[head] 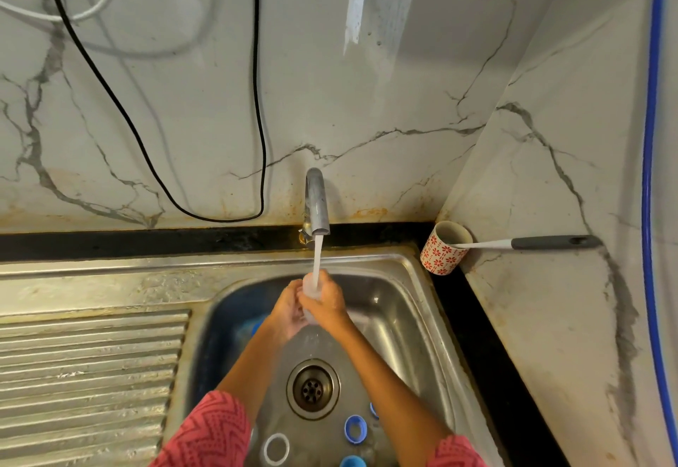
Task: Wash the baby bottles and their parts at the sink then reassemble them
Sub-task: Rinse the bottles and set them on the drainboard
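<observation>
Over the steel sink (403, 320), both hands hold a clear baby bottle (312, 288) upright under the running tap (316, 206). My right hand (327, 303) wraps its fingers round the bottle's body. My left hand (288, 314) cups it from the left and below. Water streams into the bottle's top. On the sink floor near me lie a blue collar ring (355, 429), a white ring (276, 448) and another blue part (353, 462). A blue piece (255, 327) shows behind my left wrist, mostly hidden.
The drain (313, 388) sits mid-sink. A ribbed steel drainboard (88, 375) lies to the left. A red-patterned cup (442, 252) holding a grey-handled brush (550, 243) stands in the back right corner. A black cable (257, 118) hangs on the marble wall.
</observation>
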